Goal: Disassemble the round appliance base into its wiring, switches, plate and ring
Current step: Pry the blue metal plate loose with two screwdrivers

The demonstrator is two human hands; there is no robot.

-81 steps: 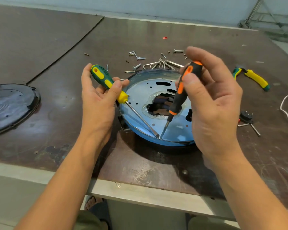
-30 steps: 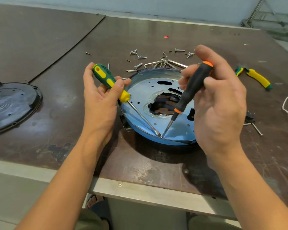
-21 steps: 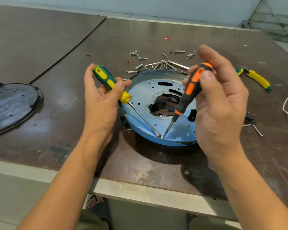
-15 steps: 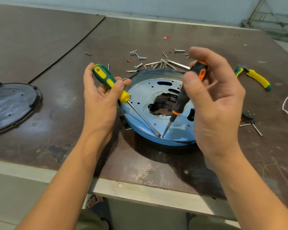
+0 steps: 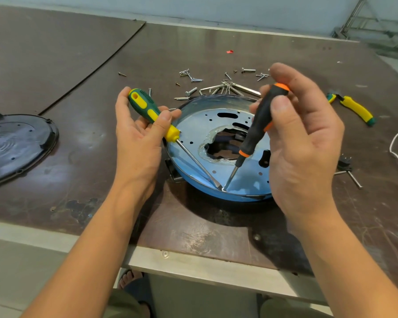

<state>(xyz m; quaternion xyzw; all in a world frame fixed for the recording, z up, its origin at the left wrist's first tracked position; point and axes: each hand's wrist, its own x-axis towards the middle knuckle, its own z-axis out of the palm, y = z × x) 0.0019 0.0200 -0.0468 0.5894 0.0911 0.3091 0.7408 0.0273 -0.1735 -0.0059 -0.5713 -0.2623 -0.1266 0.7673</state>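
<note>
The round appliance base point(image 5: 218, 143) lies on the worktop point(image 5: 78, 65) between both hands. The left hand point(image 5: 138, 143) grips a green-yellow screwdriver point(image 5: 152, 113); the right hand point(image 5: 301, 143) pinches a black-orange screwdriver point(image 5: 260, 125). Both tips meet at the base's near rim.

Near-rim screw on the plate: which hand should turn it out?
Right hand: its black-orange screwdriver stands steeply with its tip at the screw. The left hand's green-yellow screwdriver lies slanted, better for prying or bracing.

Glossy metal plate point(image 5: 218, 125); scuffed matt table point(image 5: 78, 65).
</note>
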